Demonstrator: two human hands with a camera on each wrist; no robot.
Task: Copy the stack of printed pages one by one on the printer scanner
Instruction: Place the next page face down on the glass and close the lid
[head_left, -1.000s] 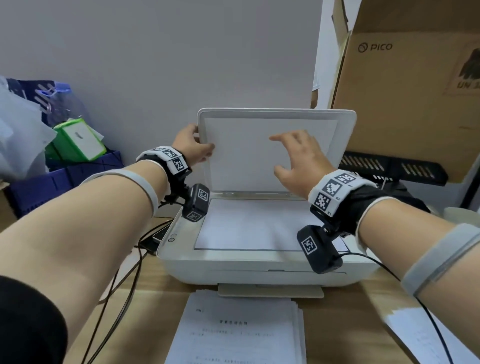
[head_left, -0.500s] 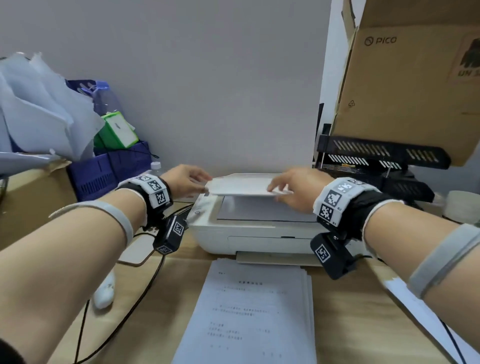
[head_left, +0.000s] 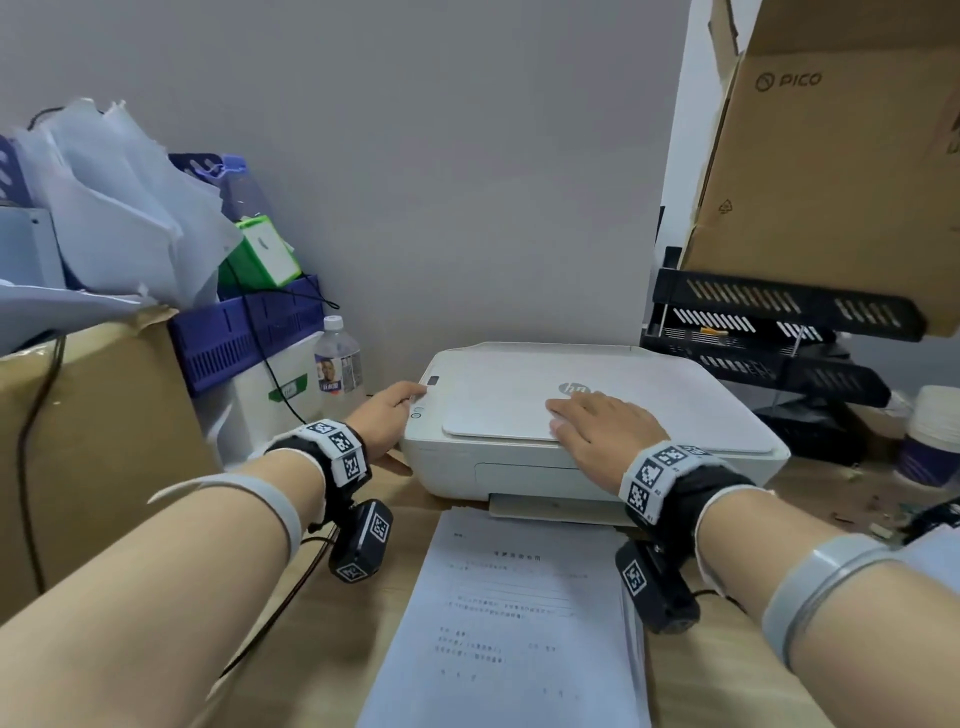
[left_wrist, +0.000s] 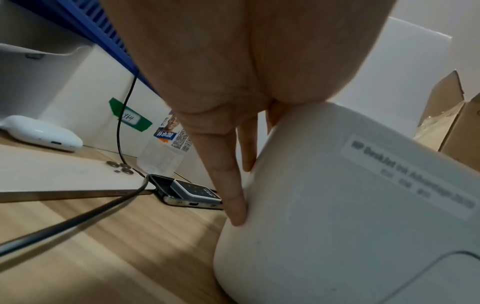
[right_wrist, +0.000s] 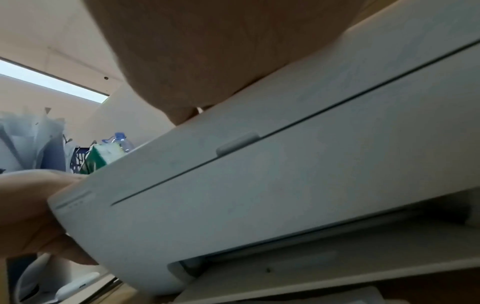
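The flat white plastic scanner lid (head_left: 571, 400) lies shut on the white boxy desktop printer (head_left: 519, 467), which serves here as the landmark. The right hand (head_left: 602, 431) rests palm-down on the lid's front edge, fingers straight and spread, clamped on nothing. The left hand (head_left: 387, 415) sits at the printer's left front corner, fingers straight down its side wall and a fingertip beside the small control buttons (head_left: 417, 413); its grip is likewise apart, merely touching.

The stack of white printed pages (head_left: 519, 623) lies on the pale wooden bench (head_left: 322, 649) just in front of the printer, touching its output tray (head_left: 550, 506).

The step appears to be starting a copy. To do it well, press the lid evenly so it seats flat, brace the printer body against sliding, and press the copy button once, firmly. Whether a page lies under the lid cannot be seen.
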